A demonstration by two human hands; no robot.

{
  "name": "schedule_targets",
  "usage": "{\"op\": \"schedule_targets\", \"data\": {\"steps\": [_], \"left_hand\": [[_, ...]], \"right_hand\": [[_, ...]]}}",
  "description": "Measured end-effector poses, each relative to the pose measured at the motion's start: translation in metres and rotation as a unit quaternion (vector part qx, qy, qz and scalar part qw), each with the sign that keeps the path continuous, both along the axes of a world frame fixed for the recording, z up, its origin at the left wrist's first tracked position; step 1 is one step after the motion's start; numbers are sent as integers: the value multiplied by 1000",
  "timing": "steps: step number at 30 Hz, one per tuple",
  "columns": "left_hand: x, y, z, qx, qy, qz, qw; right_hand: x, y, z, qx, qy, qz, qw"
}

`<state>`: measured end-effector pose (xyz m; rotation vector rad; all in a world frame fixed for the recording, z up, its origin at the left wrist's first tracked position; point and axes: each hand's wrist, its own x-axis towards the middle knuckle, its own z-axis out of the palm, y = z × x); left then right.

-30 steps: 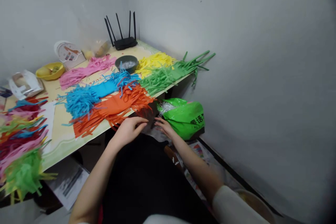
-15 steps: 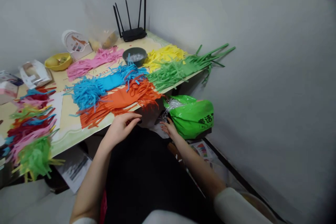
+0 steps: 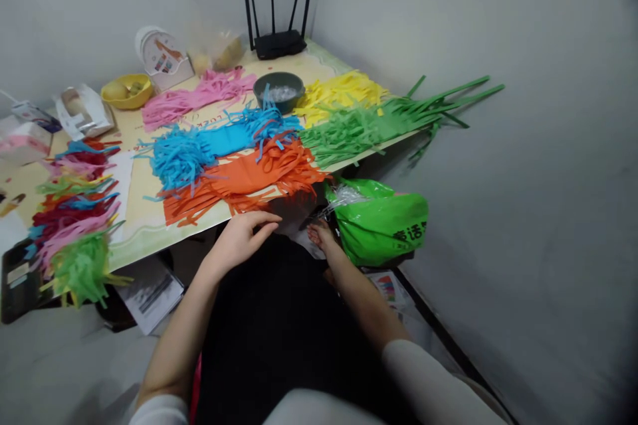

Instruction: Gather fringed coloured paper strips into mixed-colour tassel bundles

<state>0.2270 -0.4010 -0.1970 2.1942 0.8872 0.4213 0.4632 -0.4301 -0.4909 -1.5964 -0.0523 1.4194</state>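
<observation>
Cream surface [image 3: 144, 212] stretches beyond our fingers, strewn with coloured paper fringes. Green plastic bag [image 3: 383, 226] sits under its edge, just right of our right hand [image 3: 321, 239], whose fingers are at the bag's mouth; we cannot tell their grip. Orange fringe [image 3: 239, 179] lies just above our left hand [image 3: 239, 242], fingers open, empty.

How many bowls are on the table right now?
2. A yellow bowl sits at the back left, near the pink paper strips. A dark bowl is further right, in front of the router. The table is cut off at its left end, so more may be hidden.
</observation>
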Motion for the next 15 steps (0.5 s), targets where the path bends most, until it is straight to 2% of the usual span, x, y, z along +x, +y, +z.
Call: {"op": "schedule_targets", "data": {"steps": [5,9,12,15], "left_hand": [[2,-1,-3,-4,10,-2,1000],[-3,0,-7,-9,15,0,1000],[-11,0,-13,-20,8,8,1000],[-7,-2,-17,-39,-33,14,999]], "right_hand": [[-1,6,11,-18,-21,61,998],[-7,7,37,-9,-57,151,987],[-6,-6,78,14,-96,244,965],[8,-31,150,71,-136,331,931]]}}
